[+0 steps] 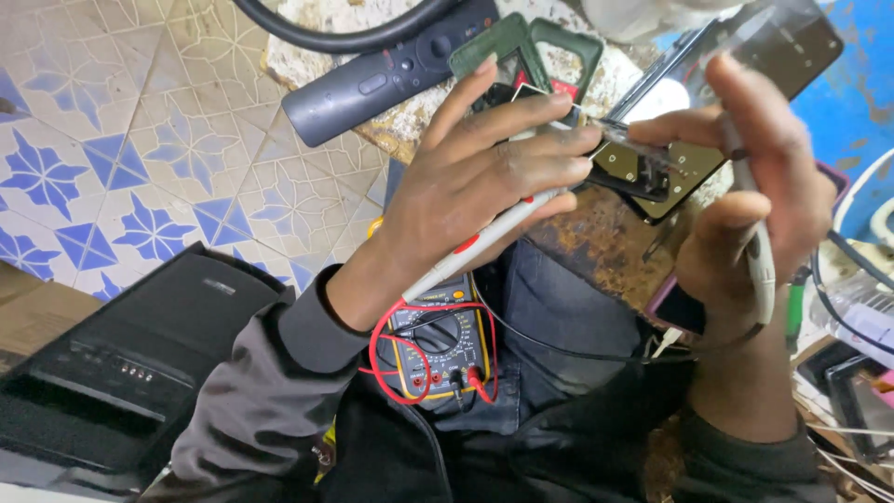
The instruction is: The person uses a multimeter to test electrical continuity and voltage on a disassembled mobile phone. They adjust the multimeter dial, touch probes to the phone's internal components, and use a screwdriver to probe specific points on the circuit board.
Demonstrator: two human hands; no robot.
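Note:
My left hand (pixel 480 172) grips a white probe with red markings (pixel 484 237) and steadies a dark circuit board with small parts (pixel 652 172). My right hand (pixel 759 200) holds a second grey-white probe (pixel 759 251) with its tip at the same board. A yellow multimeter (pixel 438 349) lies on my lap, with red and black leads (pixel 382 345) plugged into it.
A grey remote control (pixel 382 79) and a green phone case (pixel 531 47) lie on a worn stone slab (pixel 596 237). A black speaker box (pixel 130 363) stands at the lower left on the patterned tile floor (pixel 140 140). Cables and device parts crowd the right edge (pixel 857 317).

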